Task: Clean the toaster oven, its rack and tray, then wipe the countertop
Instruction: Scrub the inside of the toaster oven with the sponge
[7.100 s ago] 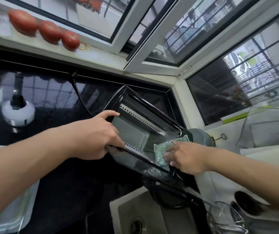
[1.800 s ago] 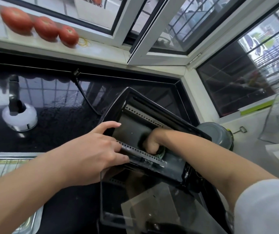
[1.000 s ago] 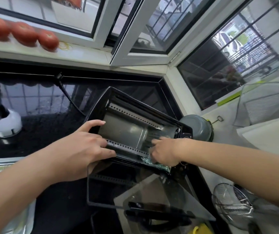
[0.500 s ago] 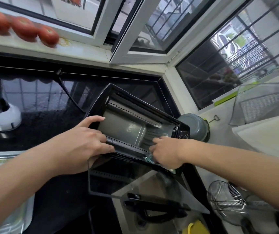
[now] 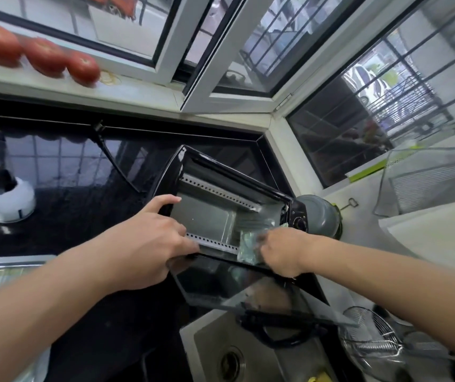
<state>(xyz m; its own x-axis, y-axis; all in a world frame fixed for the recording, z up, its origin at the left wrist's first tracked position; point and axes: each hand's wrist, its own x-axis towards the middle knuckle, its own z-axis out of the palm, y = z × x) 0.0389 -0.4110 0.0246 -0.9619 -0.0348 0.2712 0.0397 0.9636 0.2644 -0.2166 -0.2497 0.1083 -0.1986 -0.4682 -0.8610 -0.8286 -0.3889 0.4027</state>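
Centrally on the black worktop [image 5: 77,216], tilted toaster oven [image 5: 220,199] with glass door [image 5: 248,293] dropped open above the sink [image 5: 220,351]. Left hand [image 5: 149,241] curled round the oven's left frame edge, thumb on top. Right hand [image 5: 281,249], blurred, pinching a green scouring pad [image 5: 247,248] at the opening's lower right corner.

Nothing readable here, honestly. The toaster oven [image 5: 220,213] has a dial [image 5: 299,223] on its black panel, but any markings around it are too small and blurry to make out. No brand, label or number shows up clearly on anything else either.
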